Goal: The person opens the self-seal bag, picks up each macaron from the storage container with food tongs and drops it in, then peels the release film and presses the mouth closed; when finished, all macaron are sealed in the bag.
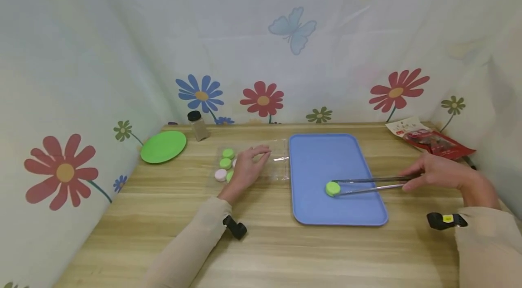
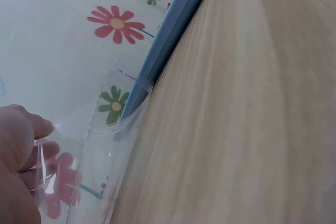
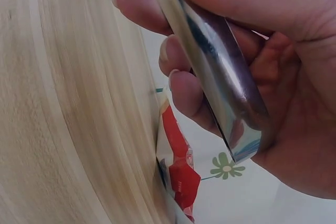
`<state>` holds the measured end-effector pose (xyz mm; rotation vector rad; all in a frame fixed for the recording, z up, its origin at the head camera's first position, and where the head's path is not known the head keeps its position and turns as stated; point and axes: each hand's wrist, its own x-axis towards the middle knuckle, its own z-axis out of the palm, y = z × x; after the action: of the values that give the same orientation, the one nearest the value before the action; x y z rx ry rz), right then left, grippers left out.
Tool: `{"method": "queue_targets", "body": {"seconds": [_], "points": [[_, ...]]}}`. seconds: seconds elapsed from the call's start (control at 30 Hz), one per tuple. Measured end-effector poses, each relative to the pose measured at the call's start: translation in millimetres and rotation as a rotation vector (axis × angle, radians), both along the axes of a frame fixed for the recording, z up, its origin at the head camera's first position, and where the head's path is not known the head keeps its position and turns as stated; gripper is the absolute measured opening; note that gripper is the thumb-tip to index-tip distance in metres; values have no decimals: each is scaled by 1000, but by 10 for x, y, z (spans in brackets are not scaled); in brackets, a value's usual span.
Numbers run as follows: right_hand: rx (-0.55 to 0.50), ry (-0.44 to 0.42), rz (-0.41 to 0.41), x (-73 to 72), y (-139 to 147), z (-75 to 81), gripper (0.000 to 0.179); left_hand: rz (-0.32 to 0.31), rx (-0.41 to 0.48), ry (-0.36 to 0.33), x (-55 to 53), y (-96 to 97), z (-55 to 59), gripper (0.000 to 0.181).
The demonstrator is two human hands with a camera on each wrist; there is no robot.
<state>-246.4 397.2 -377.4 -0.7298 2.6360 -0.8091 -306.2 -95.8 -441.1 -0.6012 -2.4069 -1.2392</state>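
Observation:
My right hand (image 1: 438, 172) holds a pair of metal tongs (image 1: 377, 179), its thumb and fingers on either side of the handle (image 3: 220, 72). Between the tong tips is a green macaron (image 1: 332, 188), low over or on the blue tray (image 1: 326, 156); contact with the tray cannot be told. At the left, my left hand (image 1: 247, 168) reaches over a clear plastic box (image 1: 279, 170), fingers extended and loosely bent. Through the clear plastic (image 2: 79, 166), some of its fingertips show in the left wrist view. Green macarons (image 1: 225, 163) and a pale pink macaron (image 1: 220, 175) sit in the box, partly behind the hand.
A green plate (image 1: 164, 147) lies at the back left, beside a black-capped shaker jar (image 1: 198, 127). A red and white snack packet (image 1: 432, 138) lies at the back right. Flower-printed curtains (image 1: 261, 52) border the wooden table (image 1: 269, 251).

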Motion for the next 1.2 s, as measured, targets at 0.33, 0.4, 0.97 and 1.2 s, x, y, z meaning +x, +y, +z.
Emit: {"method": "queue_targets", "body": {"seconds": [0.33, 0.4, 0.97, 1.2], "points": [[-7, -87, -13, -25, 20, -39, 41, -14, 8, 5, 7, -6, -17, 19], [-4, -108, -32, -21, 12, -44, 44, -16, 12, 6, 5, -7, -19, 19], [46, -157, -89, -14, -32, -93, 43, -14, 5, 11, 1, -16, -11, 16], [25, -135, -67, -12, -31, -75, 38, -14, 6, 7, 4, -20, -6, 16]]}}
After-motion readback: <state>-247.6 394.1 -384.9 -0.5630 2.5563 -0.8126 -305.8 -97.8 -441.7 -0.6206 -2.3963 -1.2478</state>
